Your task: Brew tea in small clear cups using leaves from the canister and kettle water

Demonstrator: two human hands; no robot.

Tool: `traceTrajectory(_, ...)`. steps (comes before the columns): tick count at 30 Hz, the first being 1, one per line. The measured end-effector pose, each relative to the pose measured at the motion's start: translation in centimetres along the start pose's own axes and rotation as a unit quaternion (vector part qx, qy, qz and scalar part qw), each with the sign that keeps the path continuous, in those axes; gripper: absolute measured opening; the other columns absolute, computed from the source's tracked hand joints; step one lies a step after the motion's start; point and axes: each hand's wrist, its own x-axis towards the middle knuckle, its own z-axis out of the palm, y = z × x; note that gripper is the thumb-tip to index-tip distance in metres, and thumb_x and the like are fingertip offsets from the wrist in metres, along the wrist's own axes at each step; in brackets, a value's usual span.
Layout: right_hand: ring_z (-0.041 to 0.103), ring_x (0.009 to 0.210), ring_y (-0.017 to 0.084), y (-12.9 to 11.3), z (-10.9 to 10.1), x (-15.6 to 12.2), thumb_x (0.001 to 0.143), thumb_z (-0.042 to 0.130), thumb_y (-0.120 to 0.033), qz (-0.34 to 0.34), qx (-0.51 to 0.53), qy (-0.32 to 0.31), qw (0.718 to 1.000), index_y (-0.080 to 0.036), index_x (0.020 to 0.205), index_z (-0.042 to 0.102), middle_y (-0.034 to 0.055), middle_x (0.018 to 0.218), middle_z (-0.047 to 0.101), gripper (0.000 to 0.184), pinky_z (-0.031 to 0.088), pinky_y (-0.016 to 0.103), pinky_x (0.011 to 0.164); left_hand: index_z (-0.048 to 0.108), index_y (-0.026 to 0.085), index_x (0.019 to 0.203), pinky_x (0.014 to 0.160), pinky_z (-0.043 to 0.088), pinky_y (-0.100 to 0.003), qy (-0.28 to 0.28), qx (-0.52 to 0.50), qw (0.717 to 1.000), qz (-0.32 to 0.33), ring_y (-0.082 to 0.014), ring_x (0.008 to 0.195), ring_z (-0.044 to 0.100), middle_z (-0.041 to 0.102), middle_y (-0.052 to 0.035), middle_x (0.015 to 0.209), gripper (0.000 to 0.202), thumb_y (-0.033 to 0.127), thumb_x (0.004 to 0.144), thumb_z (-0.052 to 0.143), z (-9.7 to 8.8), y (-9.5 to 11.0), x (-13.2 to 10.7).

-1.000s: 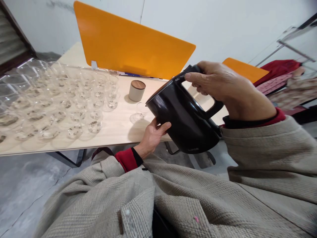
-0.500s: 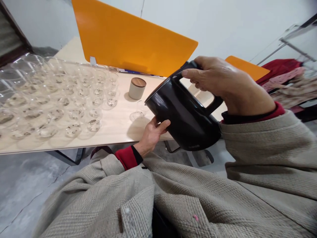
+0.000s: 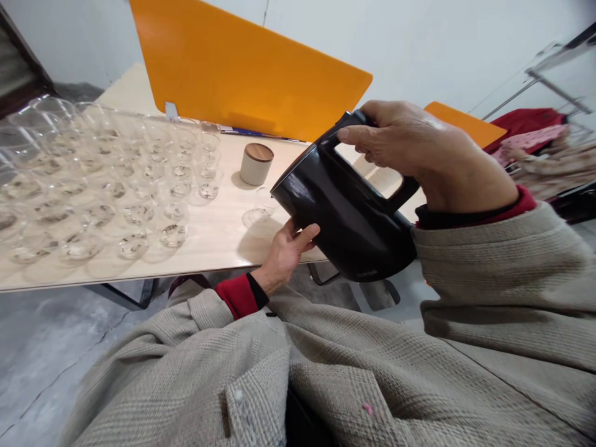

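My right hand (image 3: 419, 155) is wrapped round the handle of a black electric kettle (image 3: 344, 214), which is tilted with its spout toward the left, above the table's near edge. My left hand (image 3: 286, 251) presses flat against the kettle's lower side, fingers stretched out. Just beyond the spout a single clear glass (image 3: 258, 208) stands on the light wooden table (image 3: 218, 239). A small white jar with a wooden lid (image 3: 256, 163) stands behind that glass.
Several rows of clear glasses (image 3: 107, 186) cover the left half of the table. An orange divider panel (image 3: 246, 68) stands upright along the table's far edge. Red and patterned fabric (image 3: 531, 133) lies at the far right. Grey floor shows below the table.
The kettle and both hands have shifted slightly up and left in view as the head moved a little; the grips are the same.
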Motion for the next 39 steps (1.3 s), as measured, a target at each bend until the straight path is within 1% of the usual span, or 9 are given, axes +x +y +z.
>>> traceTrajectory(3,0.049,0.061,0.01,-0.5,0.0,0.0,0.098,0.064,-0.017,0.046,-0.07,-0.031,0.996,-0.02,0.081,0.06,-0.0066,0.067,0.054,0.018,0.047,0.033,0.072,0.07,0.023,0.128,0.111,0.053,-0.054,0.0,-0.003,1.0,0.004,-0.0333,0.133,0.062,0.07,-0.012,0.142,0.061,0.056,0.081,0.087,0.0,0.0,0.0)
traceTrajectory(4,0.05,0.062,0.01,-0.7,-0.1,0.0,0.098,0.063,-0.018,0.043,-0.075,-0.029,0.996,-0.02,0.082,0.06,-0.0064,0.068,0.054,0.017,0.047,0.033,0.072,0.07,0.022,0.128,0.111,0.053,-0.054,-0.001,-0.003,1.0,0.004,-0.0332,0.132,0.063,0.07,-0.012,0.142,0.06,0.056,0.081,0.087,0.1,0.0,0.0)
traceTrajectory(8,0.049,0.061,0.01,-1.3,-0.2,-0.2,0.097,0.063,-0.018,0.033,-0.077,-0.033,0.996,-0.021,0.08,0.058,-0.0068,0.065,0.052,0.018,0.051,0.035,0.076,0.071,0.022,0.124,0.112,0.053,-0.055,0.003,-0.005,1.0,0.002,-0.0332,0.133,0.063,0.069,-0.0118,0.144,0.055,0.054,0.082,0.087,0.1,0.0,0.0)
traceTrajectory(13,0.049,0.063,0.01,-1.6,-0.4,-0.8,0.099,0.063,-0.019,0.063,-0.084,-0.025,0.994,-0.02,0.082,0.058,-0.0061,0.067,0.053,0.018,0.053,0.038,0.083,0.07,0.022,0.125,0.113,0.053,-0.055,0.004,-0.002,1.0,0.0,-0.0331,0.135,0.062,0.068,-0.0126,0.147,0.053,0.051,0.084,0.086,0.2,0.3,-0.1)
traceTrajectory(22,0.047,0.063,0.009,-1.2,-0.3,-1.0,0.099,0.062,-0.017,0.054,-0.047,-0.035,0.997,-0.02,0.083,0.059,-0.0071,0.066,0.05,0.017,0.051,0.035,0.08,0.07,0.023,0.129,0.113,0.052,-0.055,0.004,0.011,1.0,-0.002,-0.0335,0.135,0.062,0.069,-0.0121,0.146,0.058,0.054,0.082,0.087,0.2,0.1,-0.2)
traceTrajectory(26,0.048,0.063,0.01,-1.5,-0.3,-0.9,0.102,0.064,-0.017,0.075,-0.057,-0.027,0.995,-0.021,0.082,0.059,-0.0068,0.067,0.052,0.021,0.046,0.034,0.076,0.071,0.023,0.128,0.113,0.053,-0.055,0.006,0.013,1.0,-0.001,-0.0335,0.135,0.062,0.07,-0.0116,0.145,0.058,0.056,0.082,0.087,0.2,0.0,-0.2)
traceTrajectory(31,0.048,0.06,0.01,-1.5,-0.2,-0.9,0.099,0.066,-0.012,0.074,-0.02,-0.019,0.997,-0.02,0.078,0.059,-0.0072,0.061,0.052,0.024,0.044,0.033,0.072,0.071,0.024,0.129,0.112,0.054,-0.054,0.007,0.014,1.0,-0.001,-0.0328,0.134,0.063,0.07,-0.0115,0.144,0.059,0.055,0.082,0.087,0.0,0.1,-0.2)
traceTrajectory(36,0.044,0.053,0.007,-0.3,-0.5,-2.0,0.096,0.065,-0.011,0.045,0.019,0.014,0.999,-0.021,0.072,0.055,-0.0087,0.054,0.047,0.028,0.035,0.028,0.058,0.071,0.024,0.131,0.111,0.055,-0.05,0.016,0.026,1.0,0.0,-0.03,0.13,0.065,0.072,-0.01,0.141,0.06,0.05,0.081,0.089,0.1,0.4,-0.2)
traceTrajectory(39,0.044,0.051,0.007,0.8,-0.8,-3.4,0.096,0.064,-0.015,0.042,0.046,0.048,0.997,-0.022,0.07,0.054,-0.0068,0.056,0.049,0.028,0.032,0.028,0.053,0.07,0.024,0.133,0.114,0.053,-0.05,0.018,0.039,0.999,0.019,-0.0296,0.13,0.066,0.073,-0.0098,0.139,0.061,0.048,0.08,0.089,0.2,0.5,-0.1)
